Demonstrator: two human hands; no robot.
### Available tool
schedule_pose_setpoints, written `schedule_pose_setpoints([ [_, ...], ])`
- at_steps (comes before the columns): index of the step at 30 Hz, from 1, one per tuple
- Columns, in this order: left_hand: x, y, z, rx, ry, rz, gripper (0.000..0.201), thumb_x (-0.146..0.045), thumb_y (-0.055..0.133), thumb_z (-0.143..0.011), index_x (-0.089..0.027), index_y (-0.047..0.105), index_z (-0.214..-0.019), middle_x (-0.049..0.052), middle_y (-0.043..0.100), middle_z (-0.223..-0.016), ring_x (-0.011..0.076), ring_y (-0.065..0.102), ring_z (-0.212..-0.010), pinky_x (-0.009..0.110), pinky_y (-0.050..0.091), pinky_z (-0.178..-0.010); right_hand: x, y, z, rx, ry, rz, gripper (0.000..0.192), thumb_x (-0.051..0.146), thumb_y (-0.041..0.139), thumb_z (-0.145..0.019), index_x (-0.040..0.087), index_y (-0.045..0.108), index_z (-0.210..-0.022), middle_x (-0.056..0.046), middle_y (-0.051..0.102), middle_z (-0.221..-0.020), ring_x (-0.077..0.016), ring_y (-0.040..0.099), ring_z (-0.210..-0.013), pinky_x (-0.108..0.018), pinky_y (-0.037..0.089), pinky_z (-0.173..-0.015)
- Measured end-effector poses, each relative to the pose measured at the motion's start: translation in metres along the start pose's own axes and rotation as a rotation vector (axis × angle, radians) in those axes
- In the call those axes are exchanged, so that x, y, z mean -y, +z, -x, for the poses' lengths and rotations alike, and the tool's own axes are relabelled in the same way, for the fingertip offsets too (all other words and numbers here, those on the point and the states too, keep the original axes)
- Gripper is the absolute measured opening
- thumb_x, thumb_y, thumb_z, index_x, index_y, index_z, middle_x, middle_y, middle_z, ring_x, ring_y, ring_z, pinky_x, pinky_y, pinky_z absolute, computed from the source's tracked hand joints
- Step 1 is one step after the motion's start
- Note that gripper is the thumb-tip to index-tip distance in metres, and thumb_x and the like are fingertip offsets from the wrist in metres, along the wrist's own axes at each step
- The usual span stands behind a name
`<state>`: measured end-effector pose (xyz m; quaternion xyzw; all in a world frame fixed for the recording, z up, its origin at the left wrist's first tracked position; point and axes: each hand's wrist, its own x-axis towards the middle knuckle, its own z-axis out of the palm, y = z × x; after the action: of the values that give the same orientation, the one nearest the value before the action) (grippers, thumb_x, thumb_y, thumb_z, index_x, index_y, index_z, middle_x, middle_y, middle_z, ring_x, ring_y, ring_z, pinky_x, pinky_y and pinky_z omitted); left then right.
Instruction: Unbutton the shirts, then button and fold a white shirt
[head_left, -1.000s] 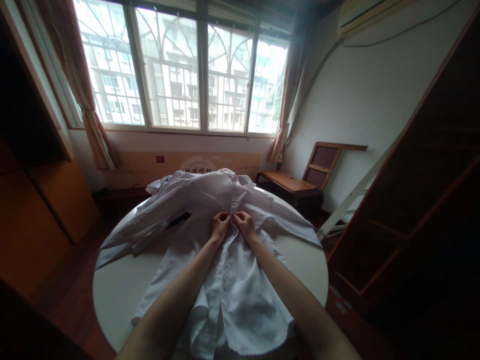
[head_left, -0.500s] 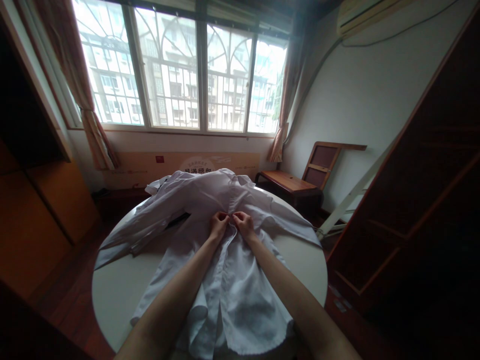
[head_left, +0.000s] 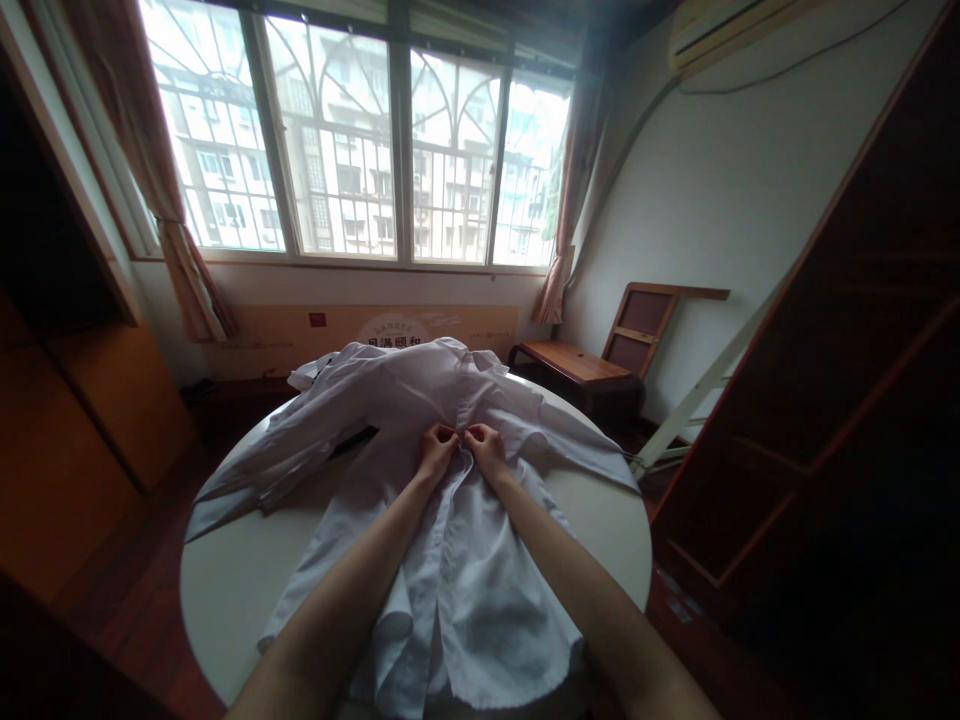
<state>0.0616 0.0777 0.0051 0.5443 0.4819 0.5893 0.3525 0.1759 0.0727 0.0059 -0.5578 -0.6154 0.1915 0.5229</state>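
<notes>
White shirt (head_left: pixel 450 560) spread on round white surface (head_left: pixel 225 580), front placket pinched by left hand (head_left: pixel 437 452) and right hand (head_left: pixel 486 450), barred window (head_left: pixel 360 140) far behind

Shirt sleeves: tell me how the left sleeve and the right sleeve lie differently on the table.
The left sleeve stretches long toward the table's left edge; the right sleeve looks shorter, angled right. The left sleeve is rumpled and folded; the right sleeve lies flatter. Both are white and spread from the same shirt.

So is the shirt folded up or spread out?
Spread out: the white shirt lies flat over the round table, sleeves out sideways.
</notes>
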Motion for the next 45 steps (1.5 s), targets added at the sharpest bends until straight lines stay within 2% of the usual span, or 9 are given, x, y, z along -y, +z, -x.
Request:
schedule_pose_setpoints([
  [18,0.001,0.003,-0.001,-0.004,0.022,0.021,0.008,-0.021,0.063,-0.061,-0.014,0.058,-0.062,0.001,0.059,-0.061,0.0121,0.055,-0.058,0.022,0.040,-0.057,0.005,-0.001,0.001,-0.010,0.013,0.069,0.012,0.024,0.055,-0.070,0.014,0.061,-0.072,-0.006,0.065,-0.072,-0.0156,0.060,-0.068,-0.025,0.044,-0.065],
  [32,0.002,0.002,-0.001,0.025,0.021,0.063,0.008,-0.010,0.059,-0.061,-0.014,0.059,-0.067,0.002,0.061,-0.066,0.0123,0.056,-0.063,0.023,0.042,-0.062,0.008,-0.001,0.001,0.034,0.022,0.117,0.012,0.026,0.055,-0.072,0.015,0.060,-0.074,-0.005,0.064,-0.075,-0.0149,0.059,-0.071,-0.024,0.044,-0.067],
  [45,0.007,0.004,-0.006,0.038,-0.009,0.164,0.011,-0.007,0.060,-0.061,-0.013,0.060,-0.070,0.005,0.063,-0.071,0.0127,0.059,-0.066,0.025,0.044,-0.066,0.004,0.000,-0.002,0.066,0.064,0.131,0.014,0.018,0.049,-0.076,0.014,0.061,-0.081,-0.008,0.065,-0.083,-0.0157,0.059,-0.076,-0.024,0.044,-0.069],
])
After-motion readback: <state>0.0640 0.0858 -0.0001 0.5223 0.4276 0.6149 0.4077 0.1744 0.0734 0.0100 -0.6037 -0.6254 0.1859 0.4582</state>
